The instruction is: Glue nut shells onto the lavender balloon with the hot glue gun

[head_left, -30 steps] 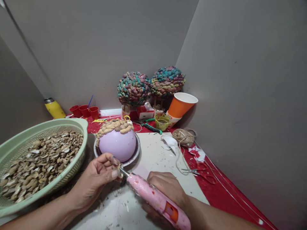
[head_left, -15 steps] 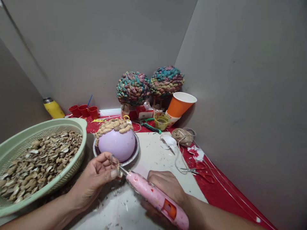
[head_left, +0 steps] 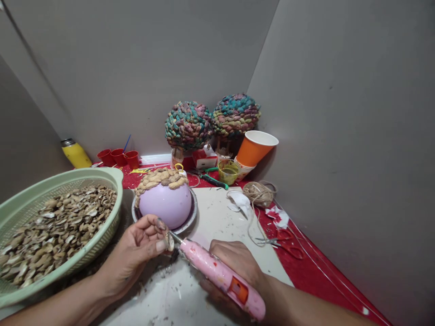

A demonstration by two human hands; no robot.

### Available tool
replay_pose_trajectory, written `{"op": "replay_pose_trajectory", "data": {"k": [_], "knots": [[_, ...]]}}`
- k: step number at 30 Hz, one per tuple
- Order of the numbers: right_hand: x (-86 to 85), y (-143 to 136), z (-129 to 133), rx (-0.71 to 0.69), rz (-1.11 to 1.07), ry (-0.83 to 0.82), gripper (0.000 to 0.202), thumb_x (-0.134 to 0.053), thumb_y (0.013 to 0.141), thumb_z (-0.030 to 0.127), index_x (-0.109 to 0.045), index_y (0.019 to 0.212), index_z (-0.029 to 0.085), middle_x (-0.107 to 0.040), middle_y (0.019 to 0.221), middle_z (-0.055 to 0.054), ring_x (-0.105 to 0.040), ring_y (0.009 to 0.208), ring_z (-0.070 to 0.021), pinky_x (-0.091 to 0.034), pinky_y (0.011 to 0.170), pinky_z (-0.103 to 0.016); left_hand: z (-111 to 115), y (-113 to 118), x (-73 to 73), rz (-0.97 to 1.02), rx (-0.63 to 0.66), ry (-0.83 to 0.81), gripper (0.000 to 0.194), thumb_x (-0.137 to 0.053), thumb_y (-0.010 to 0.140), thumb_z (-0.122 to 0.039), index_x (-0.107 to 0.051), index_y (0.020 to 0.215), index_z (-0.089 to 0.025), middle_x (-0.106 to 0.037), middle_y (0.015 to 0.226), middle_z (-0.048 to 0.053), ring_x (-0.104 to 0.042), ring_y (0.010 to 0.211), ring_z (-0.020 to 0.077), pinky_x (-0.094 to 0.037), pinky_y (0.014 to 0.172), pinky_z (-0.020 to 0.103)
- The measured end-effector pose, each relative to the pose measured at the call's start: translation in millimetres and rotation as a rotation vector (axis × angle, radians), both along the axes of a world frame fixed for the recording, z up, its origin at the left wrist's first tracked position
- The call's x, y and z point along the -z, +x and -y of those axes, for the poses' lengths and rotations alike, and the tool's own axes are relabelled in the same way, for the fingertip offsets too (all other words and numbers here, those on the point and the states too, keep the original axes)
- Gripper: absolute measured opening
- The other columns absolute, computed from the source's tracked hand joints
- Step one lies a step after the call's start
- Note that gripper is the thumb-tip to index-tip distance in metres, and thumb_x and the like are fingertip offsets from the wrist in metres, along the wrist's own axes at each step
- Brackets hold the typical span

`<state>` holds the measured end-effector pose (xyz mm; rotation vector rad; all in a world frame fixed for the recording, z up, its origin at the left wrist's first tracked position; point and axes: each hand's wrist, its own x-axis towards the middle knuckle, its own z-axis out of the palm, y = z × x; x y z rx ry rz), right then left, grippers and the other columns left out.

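Observation:
Between thumb and fingertips, my left hand [head_left: 141,246] pinches a peanut shell [head_left: 170,242]. My right hand [head_left: 234,262] is wrapped round a pink hot glue gun [head_left: 214,269], whose metal nozzle meets the edge of the shell. Just beyond my left fingers, a lilac balloon [head_left: 165,203] rests in a round metal-rimmed dish [head_left: 193,213]. Rows of peanut shells [head_left: 161,179] cover the balloon's top. Most fingers of my right hand are hidden behind the glue gun.
At left stands a green basket [head_left: 117,199] of peanut shells. Behind are two coloured shell balls [head_left: 188,124], red cups [head_left: 118,157], a yellow bottle [head_left: 76,155], tilted orange paper cup [head_left: 254,148] and green-handled pliers [head_left: 215,182]. Twine [head_left: 258,194] and scissors [head_left: 285,244] lie right.
The glue gun has shifted slightly up and left at its rear end, and more of the peanut shell shows beside the nozzle. My left hand stays almost still.

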<state>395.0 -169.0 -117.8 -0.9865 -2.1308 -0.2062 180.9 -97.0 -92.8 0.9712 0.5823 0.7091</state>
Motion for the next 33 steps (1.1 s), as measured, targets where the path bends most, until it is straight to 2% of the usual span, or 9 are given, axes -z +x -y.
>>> {"op": "replay_pose_trajectory", "data": {"k": [10, 18, 26, 33], "knots": [[0.9, 1, 0, 0.001, 0.013, -0.023, 0.02, -0.039, 0.095, 0.026, -0.044, 0.076, 0.022, -0.042, 0.06, 0.004, -0.035, 0.051, -0.0136, -0.022, 0.049, -0.03, -1, 4, -7.8, 0.005, -0.038, -0.023, 0.024, -0.076, 0.074, -0.018, -0.057, 0.089, -0.018, -0.06, 0.08, 0.0, -0.058, 0.071, 0.0113, -0.049, 0.071, 0.025], [-0.9, 2, 0, -0.016, -0.009, -0.023, 0.022, -0.04, 0.094, 0.025, -0.044, 0.073, 0.021, -0.043, 0.059, 0.004, -0.035, 0.05, -0.0126, -0.023, 0.048, -0.029, 1, 1, -7.2, 0.027, -0.048, -0.016, 0.025, -0.075, 0.075, -0.014, -0.057, 0.092, -0.018, -0.062, 0.083, 0.0, -0.059, 0.072, 0.0108, -0.049, 0.071, 0.024], [4.8, 3, 2, 0.0, 0.006, -0.041, 0.024, -0.04, 0.094, 0.026, -0.042, 0.07, 0.022, -0.043, 0.059, 0.003, -0.037, 0.05, -0.0131, -0.024, 0.049, -0.029, -1, 3, -10.8, 0.019, -0.075, 0.004, 0.025, -0.076, 0.074, -0.016, -0.057, 0.091, -0.018, -0.063, 0.083, 0.002, -0.06, 0.073, 0.0121, -0.05, 0.073, 0.026], [2.8, 3, 1, -0.008, 0.034, -0.023, 0.017, -0.041, 0.093, 0.025, -0.046, 0.077, 0.022, -0.042, 0.059, 0.004, -0.036, 0.05, -0.0133, -0.022, 0.049, -0.029, -1, 1, -11.0, 0.019, -0.093, 0.011, 0.024, -0.075, 0.075, -0.015, -0.058, 0.091, -0.019, -0.064, 0.085, 0.001, -0.061, 0.075, 0.0116, -0.05, 0.074, 0.024]]}}
